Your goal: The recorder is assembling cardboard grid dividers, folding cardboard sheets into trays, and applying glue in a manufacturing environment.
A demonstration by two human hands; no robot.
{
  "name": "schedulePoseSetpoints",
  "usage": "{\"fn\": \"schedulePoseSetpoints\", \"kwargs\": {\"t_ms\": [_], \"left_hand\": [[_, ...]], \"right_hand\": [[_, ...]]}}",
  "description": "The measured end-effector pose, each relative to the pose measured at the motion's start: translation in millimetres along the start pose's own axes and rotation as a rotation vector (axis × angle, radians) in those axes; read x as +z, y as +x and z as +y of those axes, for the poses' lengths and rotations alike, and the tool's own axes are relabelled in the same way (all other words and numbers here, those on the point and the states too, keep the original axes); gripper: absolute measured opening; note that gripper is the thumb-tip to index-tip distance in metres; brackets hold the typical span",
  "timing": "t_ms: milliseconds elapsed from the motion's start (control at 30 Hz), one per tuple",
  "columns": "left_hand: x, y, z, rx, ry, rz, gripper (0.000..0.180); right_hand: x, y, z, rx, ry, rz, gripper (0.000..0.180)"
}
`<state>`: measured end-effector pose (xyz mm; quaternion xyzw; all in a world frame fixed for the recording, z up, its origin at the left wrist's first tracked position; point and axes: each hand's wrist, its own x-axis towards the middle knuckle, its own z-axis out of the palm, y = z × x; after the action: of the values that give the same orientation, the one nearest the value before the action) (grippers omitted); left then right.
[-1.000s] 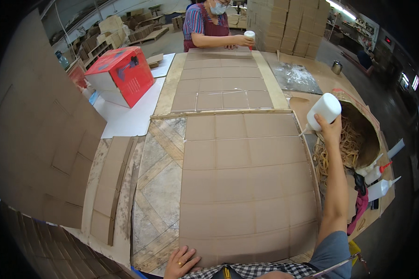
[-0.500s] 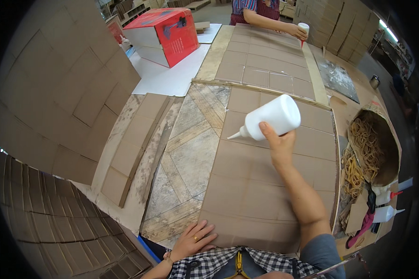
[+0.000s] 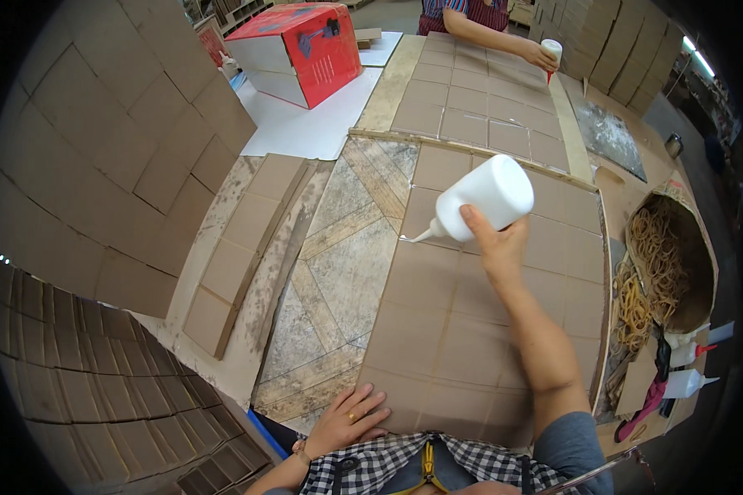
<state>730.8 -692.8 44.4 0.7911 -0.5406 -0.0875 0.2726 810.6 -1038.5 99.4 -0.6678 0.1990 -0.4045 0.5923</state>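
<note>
A white glue bottle point(image 3: 485, 195) is gripped in my right hand point(image 3: 500, 245), its narrow nozzle pointing left and down. The nozzle tip is at a seam near the left edge of the brown cardboard pieces point(image 3: 479, 346), where a little white glue shows. These flat pieces lie in rows before me. My left hand point(image 3: 348, 421) rests flat with fingers spread at the near left corner of the rows, beside the patterned wood-and-stone look board point(image 3: 347, 239).
Across the table a person's hand point(image 3: 540, 55) holds another bottle over similar cardboard rows. A red and white box point(image 3: 305, 58) stands at far left. Cardboard stacks point(image 3: 115, 148) rise on the left. On the right are a bag of rubber bands point(image 3: 664, 256) and spare bottles point(image 3: 687, 383).
The bottle has shifted slightly and a white glue bead now shows at its nozzle tip. The view has moved a little. My left hand stays on the board's near edge.
</note>
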Motion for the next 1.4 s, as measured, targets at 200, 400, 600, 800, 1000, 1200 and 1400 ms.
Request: {"fn": "schedulePoseSetpoints", "kwargs": {"t_ms": [200,400,600,800,1000,1200,1400], "left_hand": [[-0.3,1.7,2.2,-0.018,-0.014,-0.014,0.042],[1.2,2.3,1.6,-0.014,0.004,-0.011,0.042],[-0.4,5.3,3.9,-0.022,0.036,-0.035,0.042],[5.3,2.1,-0.8,0.018,0.033,-0.006,0.043],[4.5,3.7,0.1,0.040,0.027,0.019,0.042],[1.0,3.0,7.5,-0.022,-0.011,-0.005,0.039],[-8.4,7.2,9.9,-0.005,-0.035,-0.017,0.040]], "right_hand": [[-64.8,6.2,-2.4,-0.010,-0.077,0.069,0.048],[-144.3,6.7,-9.6,-0.015,-0.153,0.164,0.047],[-232.9,7.5,-17.7,-0.033,-0.226,0.298,0.046],[-301.9,7.0,-35.5,-0.047,-0.385,0.441,0.049],[-314.2,2.4,-42.1,-0.102,-0.537,0.504,0.057],[-250.0,-16.4,-61.0,-0.196,-0.503,0.531,0.050],[-124.8,-65.1,-58.3,0.034,-0.044,0.174,0.045]]}}
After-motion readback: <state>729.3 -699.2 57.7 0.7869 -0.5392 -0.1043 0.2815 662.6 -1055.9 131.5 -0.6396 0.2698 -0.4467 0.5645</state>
